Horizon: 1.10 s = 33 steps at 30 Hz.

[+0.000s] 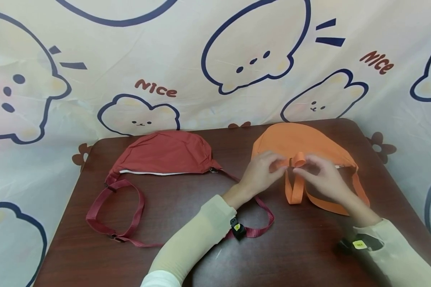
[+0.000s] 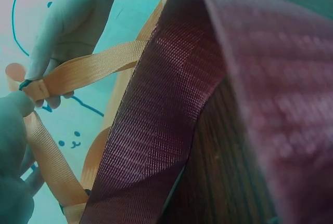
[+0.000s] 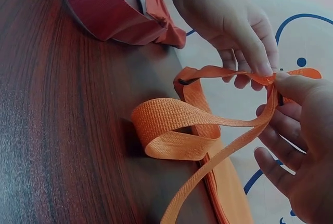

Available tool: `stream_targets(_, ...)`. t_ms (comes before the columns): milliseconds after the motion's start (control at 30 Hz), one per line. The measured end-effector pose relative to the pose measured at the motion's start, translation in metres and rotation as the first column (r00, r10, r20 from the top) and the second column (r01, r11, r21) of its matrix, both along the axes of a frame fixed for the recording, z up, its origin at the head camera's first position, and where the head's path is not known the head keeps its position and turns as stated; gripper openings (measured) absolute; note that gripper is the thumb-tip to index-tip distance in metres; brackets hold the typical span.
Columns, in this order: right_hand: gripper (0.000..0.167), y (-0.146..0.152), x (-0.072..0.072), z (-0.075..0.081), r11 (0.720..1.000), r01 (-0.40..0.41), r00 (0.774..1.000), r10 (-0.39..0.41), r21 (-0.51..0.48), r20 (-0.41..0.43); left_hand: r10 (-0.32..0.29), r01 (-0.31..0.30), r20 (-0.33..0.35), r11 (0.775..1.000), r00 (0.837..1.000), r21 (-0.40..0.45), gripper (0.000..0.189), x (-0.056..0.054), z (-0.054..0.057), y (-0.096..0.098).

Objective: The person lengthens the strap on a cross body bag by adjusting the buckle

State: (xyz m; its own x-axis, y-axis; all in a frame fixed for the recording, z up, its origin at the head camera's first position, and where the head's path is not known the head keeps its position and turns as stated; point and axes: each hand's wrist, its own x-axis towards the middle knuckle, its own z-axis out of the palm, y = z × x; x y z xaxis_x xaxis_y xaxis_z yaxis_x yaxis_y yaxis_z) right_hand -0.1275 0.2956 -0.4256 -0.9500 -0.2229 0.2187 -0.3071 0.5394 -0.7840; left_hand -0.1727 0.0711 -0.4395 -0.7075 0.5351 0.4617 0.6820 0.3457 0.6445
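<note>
An orange waist bag (image 1: pixel 294 137) lies at the back right of the table, with its orange strap (image 3: pixel 166 120) looping toward me. My left hand (image 1: pixel 262 171) pinches the strap between thumb and fingers, right at a small dark slider (image 1: pixel 291 162). Close beside it, my right hand (image 1: pixel 325 175) pinches the same stretch of webbing from the other side. A short loop of strap stands up between the two hands. In the right wrist view the thumbs nearly meet at the slider, which the fingers partly hide.
A red waist bag (image 1: pixel 169 153) with a white zipper lies left on the dark wooden table (image 1: pixel 186 203). Its dark red strap (image 1: pixel 138 207) spreads across the table and passes under my left forearm. A printed cloth (image 1: pixel 190 59) hangs behind and around the table.
</note>
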Motion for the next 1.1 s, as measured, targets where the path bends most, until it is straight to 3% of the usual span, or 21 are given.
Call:
stream_targets(233, 0.019, 0.0002, 0.0008, -0.0013, 0.999, -0.025, 1.0, 0.025, 0.023, 0.007, -0.026, 0.027, -0.026, 1.0, 0.999, 0.01, 0.021, -0.001, -0.0008, -0.0001)
stream_targets(533, 0.021, 0.0017, -0.0002, -0.0006, 0.998, -0.033, 0.999, 0.031, 0.054, 0.025, -0.041, 0.041, -0.011, 0.999, 0.999, -0.008, 0.024, -0.0009, 0.0002, -0.0003)
stream_targets(667, 0.02, 0.0014, -0.0002, -0.0005, 0.998, -0.02, 0.999, 0.018, 0.059, 0.027, -0.046, 0.046, 0.006, 0.997, 0.999, -0.057, 0.03, -0.0015, 0.0007, -0.001)
stream_targets(867, 0.021, 0.0007, 0.0005, 0.0003, 0.997, 0.041, 0.998, -0.044, 0.058, 0.041, 0.023, -0.013, 0.047, 0.977, 0.999, -0.212, 0.043, -0.0018, -0.0023, -0.0038)
stream_targets(1100, 0.021, 0.0015, 0.0007, 0.0029, 0.994, 0.091, 0.996, -0.092, 0.055, 0.02, 0.072, -0.065, 0.05, 0.988, 0.996, -0.139, 0.029, -0.0025, -0.005, -0.0093)
